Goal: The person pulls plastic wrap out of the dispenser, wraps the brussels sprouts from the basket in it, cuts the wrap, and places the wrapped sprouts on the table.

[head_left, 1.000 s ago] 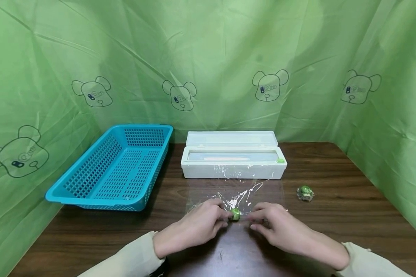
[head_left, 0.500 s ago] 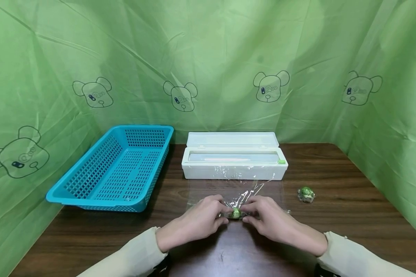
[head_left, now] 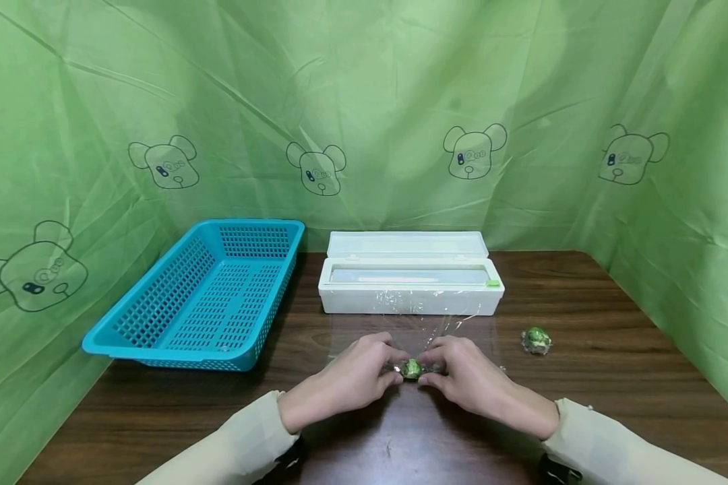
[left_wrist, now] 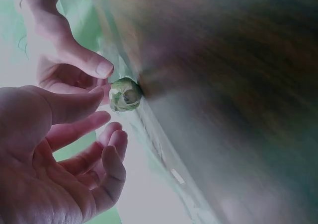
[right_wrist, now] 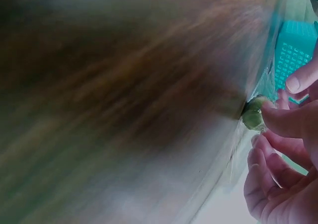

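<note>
A small green Brussels sprout (head_left: 411, 369) sits low on the table, wrapped in clear cling film (head_left: 364, 327) that runs back to a white dispenser box (head_left: 409, 301). On the sprout's left side my left hand (head_left: 354, 377) holds the film between thumb and index finger. From the other side my right hand (head_left: 476, 380) pinches the film, its thumb close against the sprout. The left wrist view shows the sprout (left_wrist: 125, 95) between both hands' fingertips. Shiny film lies around the sprout (right_wrist: 253, 113) in the right wrist view.
To the left stands a blue perforated basket (head_left: 218, 303). Another film-wrapped sprout (head_left: 536, 340) lies on the brown wooden table (head_left: 594, 316) at right. The dispenser's lid (head_left: 408, 243) is raised, and a green slider (head_left: 493, 283) sits at its right end. Green cloth hangs behind.
My right hand has moved left to the sprout and taken hold of the film. Both hands have gathered the film close at the sprout's sides, and it now lies rolled around it.
</note>
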`<action>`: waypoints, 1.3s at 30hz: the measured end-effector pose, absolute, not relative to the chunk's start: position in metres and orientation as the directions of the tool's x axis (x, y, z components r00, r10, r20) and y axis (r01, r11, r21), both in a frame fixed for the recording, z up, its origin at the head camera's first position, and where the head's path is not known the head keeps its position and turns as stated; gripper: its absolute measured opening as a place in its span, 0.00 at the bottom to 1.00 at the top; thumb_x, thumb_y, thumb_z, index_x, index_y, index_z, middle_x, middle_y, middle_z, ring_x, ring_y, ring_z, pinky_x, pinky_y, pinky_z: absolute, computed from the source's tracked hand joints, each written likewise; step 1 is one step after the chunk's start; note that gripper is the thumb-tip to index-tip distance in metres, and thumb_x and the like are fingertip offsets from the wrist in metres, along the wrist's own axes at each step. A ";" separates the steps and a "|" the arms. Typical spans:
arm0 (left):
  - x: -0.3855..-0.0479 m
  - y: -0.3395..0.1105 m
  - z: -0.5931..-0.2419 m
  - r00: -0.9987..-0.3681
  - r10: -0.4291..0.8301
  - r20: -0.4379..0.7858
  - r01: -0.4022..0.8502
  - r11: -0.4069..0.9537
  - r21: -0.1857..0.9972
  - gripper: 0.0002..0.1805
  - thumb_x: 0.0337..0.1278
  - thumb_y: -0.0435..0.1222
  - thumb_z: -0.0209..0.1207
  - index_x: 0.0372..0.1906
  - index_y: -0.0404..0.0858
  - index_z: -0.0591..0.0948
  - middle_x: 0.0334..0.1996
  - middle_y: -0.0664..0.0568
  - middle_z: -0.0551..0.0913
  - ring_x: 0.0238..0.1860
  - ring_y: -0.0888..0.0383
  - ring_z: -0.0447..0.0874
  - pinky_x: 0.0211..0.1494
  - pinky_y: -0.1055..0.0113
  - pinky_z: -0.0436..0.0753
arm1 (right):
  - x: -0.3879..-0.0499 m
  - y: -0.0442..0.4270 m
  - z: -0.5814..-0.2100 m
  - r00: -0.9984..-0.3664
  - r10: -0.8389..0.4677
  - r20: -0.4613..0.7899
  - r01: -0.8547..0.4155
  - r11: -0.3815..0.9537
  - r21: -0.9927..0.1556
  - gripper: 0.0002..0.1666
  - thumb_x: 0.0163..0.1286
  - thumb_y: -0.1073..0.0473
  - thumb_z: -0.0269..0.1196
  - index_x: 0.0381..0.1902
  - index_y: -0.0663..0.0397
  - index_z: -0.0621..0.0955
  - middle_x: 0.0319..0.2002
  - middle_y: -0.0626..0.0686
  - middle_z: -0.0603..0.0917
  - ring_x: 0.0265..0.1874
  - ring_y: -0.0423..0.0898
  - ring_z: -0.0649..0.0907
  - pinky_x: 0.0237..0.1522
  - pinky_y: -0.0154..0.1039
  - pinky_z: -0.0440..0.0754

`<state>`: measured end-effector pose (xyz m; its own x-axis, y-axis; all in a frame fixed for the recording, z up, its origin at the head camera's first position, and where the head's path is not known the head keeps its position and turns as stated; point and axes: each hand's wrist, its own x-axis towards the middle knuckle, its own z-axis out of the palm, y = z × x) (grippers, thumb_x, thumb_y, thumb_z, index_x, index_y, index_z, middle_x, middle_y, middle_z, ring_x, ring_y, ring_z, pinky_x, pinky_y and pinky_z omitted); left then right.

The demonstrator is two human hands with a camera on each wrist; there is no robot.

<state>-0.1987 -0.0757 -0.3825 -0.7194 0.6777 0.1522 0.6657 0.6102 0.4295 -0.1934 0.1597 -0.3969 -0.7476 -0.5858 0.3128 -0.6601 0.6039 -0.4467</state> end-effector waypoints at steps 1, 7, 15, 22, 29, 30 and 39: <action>-0.198 -0.075 -0.382 -0.719 0.676 0.162 0.669 0.610 0.425 0.18 0.65 0.34 0.72 0.58 0.41 0.89 0.43 0.55 0.84 0.41 0.64 0.79 0.44 0.70 0.81 | -0.194 0.159 -0.397 -0.745 -0.588 0.315 -0.663 0.606 -0.439 0.13 0.59 0.64 0.80 0.42 0.52 0.92 0.38 0.46 0.89 0.39 0.44 0.86 0.42 0.42 0.86; -0.197 -0.071 -0.381 -0.714 0.668 0.210 0.683 0.598 0.421 0.15 0.64 0.33 0.72 0.55 0.41 0.90 0.42 0.54 0.84 0.42 0.60 0.82 0.45 0.70 0.80 | -0.199 0.157 -0.399 -0.744 -0.587 0.319 -0.664 0.602 -0.443 0.12 0.60 0.67 0.78 0.42 0.53 0.92 0.38 0.46 0.89 0.38 0.44 0.87 0.43 0.43 0.86; -0.200 -0.064 -0.383 -0.726 0.651 0.224 0.679 0.623 0.388 0.13 0.61 0.33 0.74 0.50 0.41 0.91 0.37 0.57 0.84 0.37 0.64 0.79 0.42 0.70 0.80 | -0.207 0.156 -0.403 -0.739 -0.584 0.336 -0.672 0.603 -0.429 0.07 0.63 0.66 0.76 0.38 0.52 0.92 0.34 0.43 0.88 0.34 0.39 0.85 0.38 0.40 0.84; -0.208 -0.058 -0.386 -0.732 0.648 0.211 0.672 0.638 0.376 0.10 0.57 0.31 0.76 0.44 0.39 0.92 0.35 0.56 0.84 0.38 0.64 0.83 0.42 0.74 0.81 | -0.211 0.155 -0.405 -0.764 -0.568 0.307 -0.640 0.607 -0.470 0.08 0.65 0.65 0.75 0.42 0.56 0.92 0.36 0.45 0.89 0.38 0.41 0.87 0.41 0.41 0.86; -0.217 -0.054 -0.388 -0.733 0.645 0.217 0.676 0.657 0.334 0.08 0.53 0.32 0.78 0.34 0.42 0.89 0.28 0.57 0.82 0.32 0.66 0.78 0.36 0.71 0.79 | -0.215 0.156 -0.403 -0.762 -0.575 0.297 -0.643 0.619 -0.451 0.05 0.68 0.65 0.73 0.42 0.56 0.92 0.37 0.46 0.89 0.40 0.43 0.87 0.42 0.43 0.86; -0.218 -0.054 -0.388 -0.735 0.643 0.218 0.675 0.658 0.336 0.08 0.52 0.31 0.78 0.33 0.43 0.88 0.28 0.58 0.81 0.31 0.65 0.78 0.36 0.70 0.79 | -0.216 0.156 -0.403 -0.761 -0.576 0.300 -0.645 0.619 -0.447 0.05 0.68 0.65 0.73 0.41 0.56 0.92 0.37 0.46 0.89 0.40 0.43 0.87 0.43 0.43 0.86; -0.228 -0.052 -0.390 -0.750 0.633 0.193 0.654 0.666 0.359 0.08 0.53 0.29 0.76 0.33 0.42 0.88 0.29 0.57 0.83 0.33 0.66 0.79 0.37 0.70 0.80 | -0.217 0.154 -0.403 -0.781 -0.544 0.307 -0.623 0.647 -0.440 0.12 0.63 0.62 0.77 0.45 0.52 0.92 0.43 0.46 0.90 0.45 0.44 0.88 0.47 0.46 0.85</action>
<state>-0.2277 -0.0523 -0.3904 -0.7502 0.6325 0.1928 0.6538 0.6661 0.3590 -0.2170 0.1545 -0.4028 -0.7812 -0.5437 0.3067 -0.6229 0.6469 -0.4399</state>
